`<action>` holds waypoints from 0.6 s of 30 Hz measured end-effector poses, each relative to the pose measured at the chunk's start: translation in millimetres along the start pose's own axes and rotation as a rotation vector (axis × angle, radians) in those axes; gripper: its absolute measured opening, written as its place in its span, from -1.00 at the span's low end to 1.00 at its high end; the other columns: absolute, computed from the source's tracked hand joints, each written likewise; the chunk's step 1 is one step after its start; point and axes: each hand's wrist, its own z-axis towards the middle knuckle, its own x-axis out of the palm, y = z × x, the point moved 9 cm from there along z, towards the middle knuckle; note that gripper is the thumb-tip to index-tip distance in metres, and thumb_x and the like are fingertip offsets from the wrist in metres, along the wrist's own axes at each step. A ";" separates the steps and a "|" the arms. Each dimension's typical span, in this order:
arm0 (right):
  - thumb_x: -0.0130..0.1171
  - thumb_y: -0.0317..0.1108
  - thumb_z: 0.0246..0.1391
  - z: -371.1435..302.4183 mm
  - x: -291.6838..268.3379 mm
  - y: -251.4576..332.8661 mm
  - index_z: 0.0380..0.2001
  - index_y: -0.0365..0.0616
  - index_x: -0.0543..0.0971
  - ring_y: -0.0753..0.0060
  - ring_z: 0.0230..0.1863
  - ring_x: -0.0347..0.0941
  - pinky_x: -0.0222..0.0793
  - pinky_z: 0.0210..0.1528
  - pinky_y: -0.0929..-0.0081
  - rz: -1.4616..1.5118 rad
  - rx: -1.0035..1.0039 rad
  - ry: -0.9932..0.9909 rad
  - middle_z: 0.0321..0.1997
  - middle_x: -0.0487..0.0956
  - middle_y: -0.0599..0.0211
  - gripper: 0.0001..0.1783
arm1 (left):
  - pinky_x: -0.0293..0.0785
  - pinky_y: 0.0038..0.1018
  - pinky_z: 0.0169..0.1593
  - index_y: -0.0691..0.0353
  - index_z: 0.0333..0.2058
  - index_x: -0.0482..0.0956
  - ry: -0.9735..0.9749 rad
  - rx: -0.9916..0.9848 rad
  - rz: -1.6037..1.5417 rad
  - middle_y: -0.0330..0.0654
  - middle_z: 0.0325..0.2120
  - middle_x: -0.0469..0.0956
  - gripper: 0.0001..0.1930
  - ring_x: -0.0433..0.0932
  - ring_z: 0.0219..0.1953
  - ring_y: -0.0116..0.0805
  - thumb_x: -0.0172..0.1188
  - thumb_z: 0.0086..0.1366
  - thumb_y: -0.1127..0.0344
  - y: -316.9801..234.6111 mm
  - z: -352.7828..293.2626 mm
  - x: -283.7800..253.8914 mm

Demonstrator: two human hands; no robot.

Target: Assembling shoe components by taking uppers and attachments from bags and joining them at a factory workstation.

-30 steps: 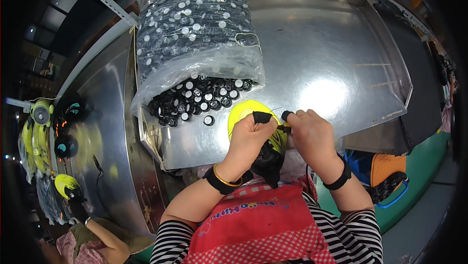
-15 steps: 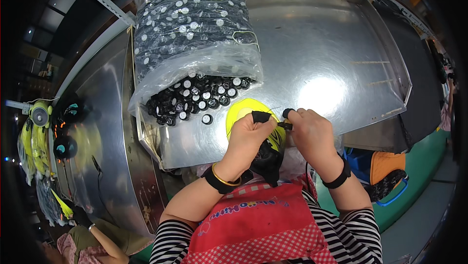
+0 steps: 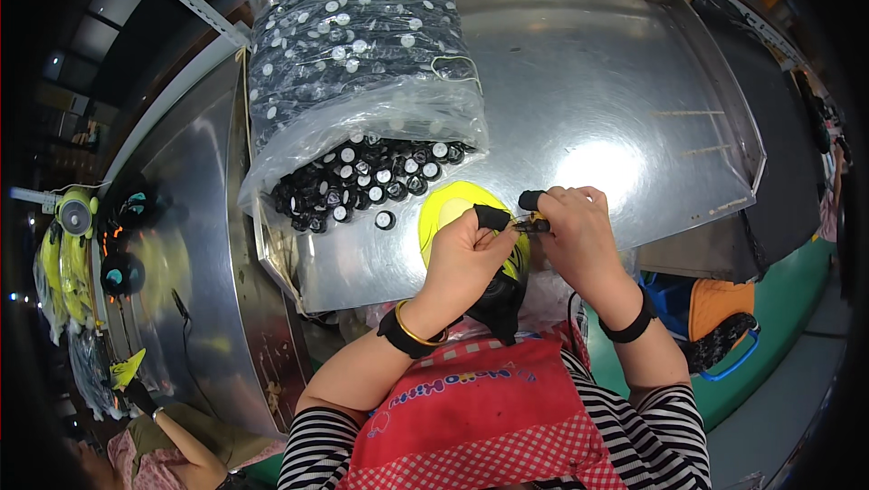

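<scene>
Yellow disc (image 3: pixel 453 209): lower centre of frame, lying on the steel tray (image 3: pixel 634 83), partly hidden under both hands.
Left hand (image 3: pixel 462 259): clenched around the disc's near edge, black cot on one fingertip.
Right hand (image 3: pixel 579 237): pinching a small dark part (image 3: pixel 532 226) at the disc's right rim, fingertip also capped in black.
Clear bag (image 3: pixel 353 65): upper left of centre, stuffed with black caps (image 3: pixel 362 187) spilling from its mouth just beside the disc.
Wristbands: black, one on each wrist.
</scene>
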 end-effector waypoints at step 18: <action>0.21 -0.49 -0.18 3.6 11.7 -62.6 -0.45 -0.16 0.49 0.10 -0.43 0.51 0.43 -0.39 0.31 0.034 0.083 -0.095 -0.50 0.55 0.18 -0.85 | -0.13 -0.70 -0.60 0.26 -0.30 0.55 0.155 -0.091 -0.170 -0.55 -0.70 0.18 -0.83 0.01 -0.68 -0.76 0.01 0.34 0.33 0.2 -5.0 2.3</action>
